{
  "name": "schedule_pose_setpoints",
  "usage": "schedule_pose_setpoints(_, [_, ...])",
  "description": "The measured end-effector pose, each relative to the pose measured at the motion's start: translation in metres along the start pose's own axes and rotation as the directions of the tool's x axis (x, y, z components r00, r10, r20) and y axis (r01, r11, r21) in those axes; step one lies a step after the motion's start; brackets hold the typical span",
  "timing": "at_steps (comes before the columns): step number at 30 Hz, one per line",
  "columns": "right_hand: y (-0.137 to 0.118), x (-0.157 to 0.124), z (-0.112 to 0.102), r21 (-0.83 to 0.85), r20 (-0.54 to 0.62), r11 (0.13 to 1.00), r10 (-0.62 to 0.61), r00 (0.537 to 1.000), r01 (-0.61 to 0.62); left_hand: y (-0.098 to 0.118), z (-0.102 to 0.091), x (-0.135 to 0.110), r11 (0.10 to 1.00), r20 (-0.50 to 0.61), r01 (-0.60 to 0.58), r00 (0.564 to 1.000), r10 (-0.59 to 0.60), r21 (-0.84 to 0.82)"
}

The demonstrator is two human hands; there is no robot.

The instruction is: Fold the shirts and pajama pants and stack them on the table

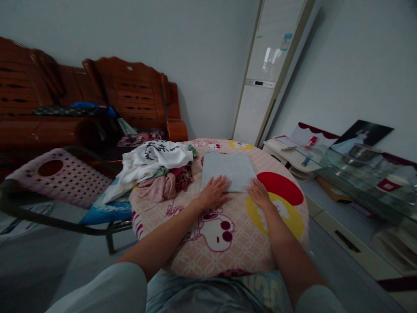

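**A:** What carries everything?

**B:** A round table (195,256), dressed in pink with cartoon dogs and red and yellow circles.

**A:** And directly on it?

**B:** A grey cloth (228,171), folded flat, lies at twelve o'clock. A heap of clothes (159,169), white on top, sits at ten o'clock by the rim.

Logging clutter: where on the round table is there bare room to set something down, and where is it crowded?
The left hand and right hand touch the near edge of the folded grey cloth. Bare: the table nearer than the hands, and right of the cloth over the red and yellow circles. Crowded: the left side, under the clothes pile.
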State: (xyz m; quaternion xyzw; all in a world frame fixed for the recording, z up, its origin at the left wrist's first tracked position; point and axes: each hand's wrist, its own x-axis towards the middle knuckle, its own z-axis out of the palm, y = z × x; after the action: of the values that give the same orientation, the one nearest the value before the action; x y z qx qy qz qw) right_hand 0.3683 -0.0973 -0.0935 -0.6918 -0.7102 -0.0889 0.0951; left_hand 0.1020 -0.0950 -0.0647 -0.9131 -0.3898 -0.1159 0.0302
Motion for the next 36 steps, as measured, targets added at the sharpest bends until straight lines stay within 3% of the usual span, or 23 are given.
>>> schedule_pose_setpoints(3, [0.002,0.000,0.004,0.012,-0.029,1.000,-0.017,0.999,0.017,0.001,0.005,0.001,0.999,0.082,-0.033,0.996,0.034,-0.016])
schedule_pose_setpoints(9, [0.001,-0.002,0.002,0.014,-0.122,1.000,-0.026,0.992,0.028,-0.001,0.007,-0.002,0.999,0.100,-0.031,0.994,0.033,-0.018])
schedule_pose_setpoints(14, [-0.016,-0.002,-0.004,0.089,-0.240,0.976,-0.173,0.955,0.199,-0.001,0.008,-0.001,0.999,0.078,-0.039,0.996,0.040,-0.011])
schedule_pose_setpoints(20, [-0.031,0.001,0.006,0.127,-0.119,0.940,-0.303,0.946,0.317,0.000,0.007,-0.001,0.999,0.094,-0.034,0.995,0.035,-0.013])
schedule_pose_setpoints(36, [-0.031,-0.001,-0.002,0.107,-0.038,0.962,-0.247,0.968,0.250,0.002,0.012,0.000,0.990,-0.003,0.133,0.991,-0.134,-0.045])
